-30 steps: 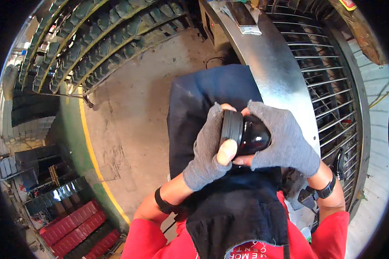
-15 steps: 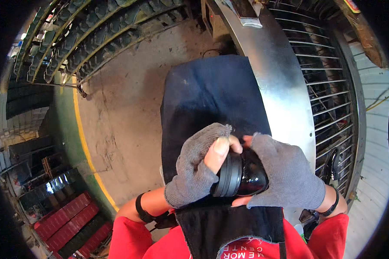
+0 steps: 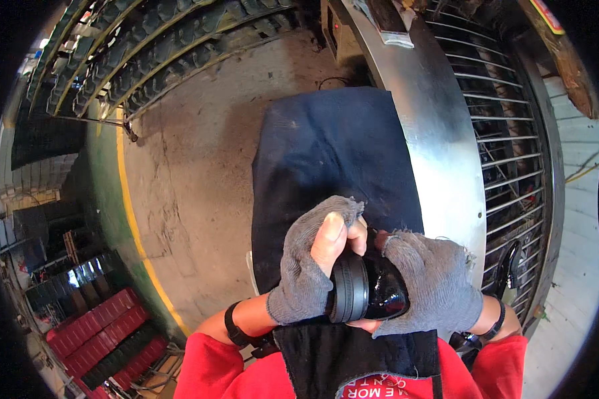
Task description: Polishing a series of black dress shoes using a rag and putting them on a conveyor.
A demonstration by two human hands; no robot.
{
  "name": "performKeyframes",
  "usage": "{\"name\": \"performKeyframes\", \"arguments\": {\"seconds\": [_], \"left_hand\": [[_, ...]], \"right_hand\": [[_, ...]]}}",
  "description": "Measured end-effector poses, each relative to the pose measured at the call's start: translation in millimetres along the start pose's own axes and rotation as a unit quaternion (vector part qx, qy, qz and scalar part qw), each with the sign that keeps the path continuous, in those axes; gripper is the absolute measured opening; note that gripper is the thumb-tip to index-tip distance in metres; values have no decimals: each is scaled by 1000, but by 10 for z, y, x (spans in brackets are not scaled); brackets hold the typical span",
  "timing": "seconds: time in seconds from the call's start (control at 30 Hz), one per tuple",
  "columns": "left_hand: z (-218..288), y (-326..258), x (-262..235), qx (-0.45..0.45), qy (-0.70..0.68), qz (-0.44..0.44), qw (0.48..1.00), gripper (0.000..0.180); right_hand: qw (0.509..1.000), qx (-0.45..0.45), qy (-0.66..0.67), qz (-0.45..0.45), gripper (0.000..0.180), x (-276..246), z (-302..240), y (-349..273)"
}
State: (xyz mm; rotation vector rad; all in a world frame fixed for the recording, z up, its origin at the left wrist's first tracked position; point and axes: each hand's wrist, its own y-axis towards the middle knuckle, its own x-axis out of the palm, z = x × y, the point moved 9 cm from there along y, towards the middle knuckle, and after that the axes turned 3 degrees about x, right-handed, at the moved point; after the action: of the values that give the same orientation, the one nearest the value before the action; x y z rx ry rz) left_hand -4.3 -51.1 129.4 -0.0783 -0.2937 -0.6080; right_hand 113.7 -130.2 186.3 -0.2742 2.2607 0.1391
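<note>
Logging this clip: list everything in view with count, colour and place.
Held object: 1, glossy black with dark-grey ridged end, between the hands
Cloth: 1, dark blue, centre
Worktop: 1, silver, right of cloth
Flat item: 1, dark, on worktop's far end
Barred rack: 1, grey, right of worktop
Glossy item: 1, black, at barred rack
Tiered racks: several, dark green, upper left
Floor line: 1, yellow, left
Panels: several, red, lower left
Wall: 1, whitish, far right
Shirt: 1, red, bottom
Wristbands: 2, black, wrists
Left hand: 1, grey-gloved, by ridged end
Right hand: 1, grey-gloved, around glossy end
</note>
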Motion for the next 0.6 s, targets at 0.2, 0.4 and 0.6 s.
{"name": "performKeyframes", "arguments": {"seconds": [0.2, 0.4, 0.6], "left_hand": [[-73, 32, 158, -73, -56, -79, 993, 39], [-119, 310, -46, -70, -66, -106, 990, 53], [63, 429, -24, 29, -101, 34, 994, 45]], "right_hand": [[997, -43, -12, -57, 97, 16, -70, 140], [996, -36, 75, 30, 88, 77, 232, 375], [696, 251, 616, 271, 80, 459, 951, 206]]}}
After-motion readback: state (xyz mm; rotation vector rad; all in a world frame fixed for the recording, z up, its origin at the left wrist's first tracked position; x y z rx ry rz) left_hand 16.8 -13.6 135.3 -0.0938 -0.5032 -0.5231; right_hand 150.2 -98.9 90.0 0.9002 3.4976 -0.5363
